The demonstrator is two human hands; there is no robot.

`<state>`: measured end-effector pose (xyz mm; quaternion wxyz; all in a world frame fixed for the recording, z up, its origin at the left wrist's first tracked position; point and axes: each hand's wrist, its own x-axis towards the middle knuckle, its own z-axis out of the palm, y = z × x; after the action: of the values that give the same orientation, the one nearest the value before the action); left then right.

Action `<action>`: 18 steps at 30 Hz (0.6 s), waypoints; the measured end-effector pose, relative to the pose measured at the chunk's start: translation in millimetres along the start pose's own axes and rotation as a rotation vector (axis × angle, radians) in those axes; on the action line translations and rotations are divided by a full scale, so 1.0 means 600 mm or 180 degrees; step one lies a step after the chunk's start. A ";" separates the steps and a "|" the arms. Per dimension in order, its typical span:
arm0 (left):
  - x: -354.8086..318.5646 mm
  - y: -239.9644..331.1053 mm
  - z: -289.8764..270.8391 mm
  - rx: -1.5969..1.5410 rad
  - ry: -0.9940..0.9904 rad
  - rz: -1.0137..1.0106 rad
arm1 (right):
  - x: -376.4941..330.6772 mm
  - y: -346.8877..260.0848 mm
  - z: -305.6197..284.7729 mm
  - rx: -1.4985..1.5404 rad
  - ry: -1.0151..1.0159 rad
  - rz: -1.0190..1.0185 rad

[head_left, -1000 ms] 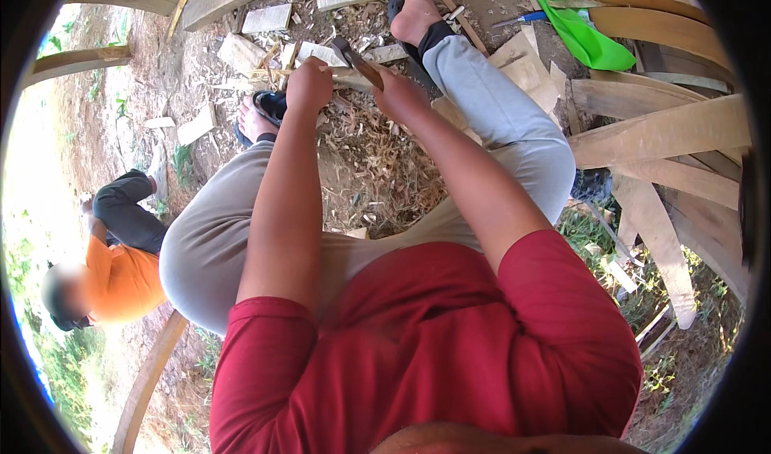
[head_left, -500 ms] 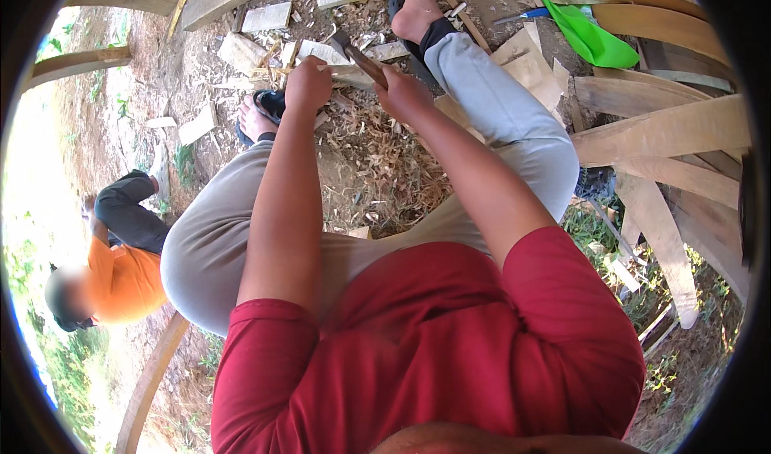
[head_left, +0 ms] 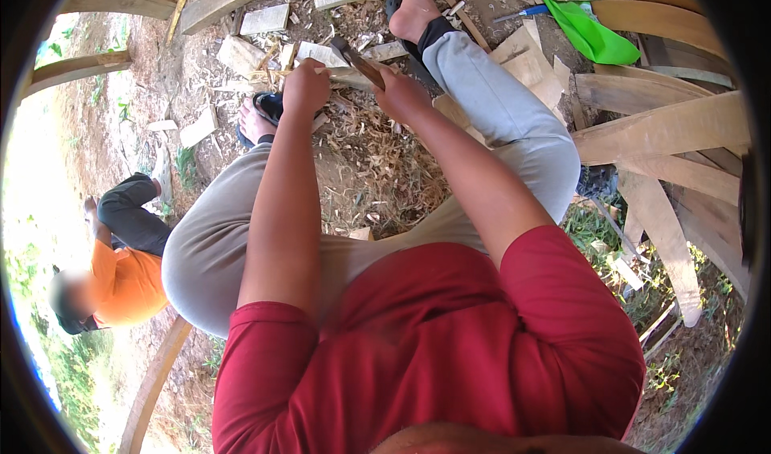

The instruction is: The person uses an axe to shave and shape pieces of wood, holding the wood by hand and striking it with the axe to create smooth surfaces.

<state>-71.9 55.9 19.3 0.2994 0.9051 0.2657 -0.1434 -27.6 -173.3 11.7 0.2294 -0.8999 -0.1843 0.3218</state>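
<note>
While the left hand (head_left: 305,87) is clenched around a pale wood strip (head_left: 347,75), a dark blade (head_left: 359,61) is gripped by the right hand (head_left: 401,95) and laid across it. Both are held above the shaving-strewn ground (head_left: 377,173), between the knees. Planks (head_left: 658,125) crowd the right edge.

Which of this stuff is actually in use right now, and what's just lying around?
In use:
left hand gripping the pale wood piece
right hand on the dark blade tool

Lying about:
green sheet
curved planks
wood offcuts
shavings
</note>
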 end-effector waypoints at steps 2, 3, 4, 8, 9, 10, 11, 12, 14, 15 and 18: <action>0.003 -0.001 0.001 -0.0088 0.0029 0.0044 | -0.010 0.000 0.002 0.0000 -0.0059 0.0063; 0.003 -0.003 0.002 -0.0133 0.0044 0.0066 | -0.010 0.015 0.023 -0.0038 -0.0041 0.0090; 0.003 -0.004 -0.002 -0.0050 -0.0073 0.0188 | -0.011 0.018 0.025 -0.0088 -0.0006 0.0126; 0.002 0.000 0.001 0.0005 -0.0017 0.0037 | -0.009 0.014 0.019 -0.0003 0.0121 -0.0019; 0.003 0.000 0.001 0.0003 0.0001 0.0052 | -0.017 0.013 0.015 -0.0009 0.0101 -0.0044; 0.005 0.002 0.000 0.0000 0.0011 0.0085 | -0.024 0.012 0.011 -0.0014 0.0093 -0.0055; 0.004 0.003 0.001 0.0017 -0.0026 0.0064 | -0.019 0.018 0.015 -0.0028 0.0066 0.0019; 0.000 0.005 0.003 0.0033 -0.0063 0.0043 | -0.011 0.027 0.023 -0.0043 0.0039 0.0094; -0.001 0.007 0.002 0.0024 -0.0072 0.0035 | -0.009 0.021 0.015 -0.0016 0.0036 0.0099; 0.000 0.008 0.000 -0.0002 -0.0054 0.0052 | -0.014 0.021 0.011 0.0026 0.0060 0.0041; -0.003 -0.009 0.007 0.0064 -0.0014 0.0199 | -0.017 0.028 0.021 -0.0049 -0.0083 0.0076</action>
<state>-77.1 56.4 14.2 0.2952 0.9156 0.2352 -0.1386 -40.4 -188.5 -1.1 0.2162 -0.8995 -0.1789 0.3349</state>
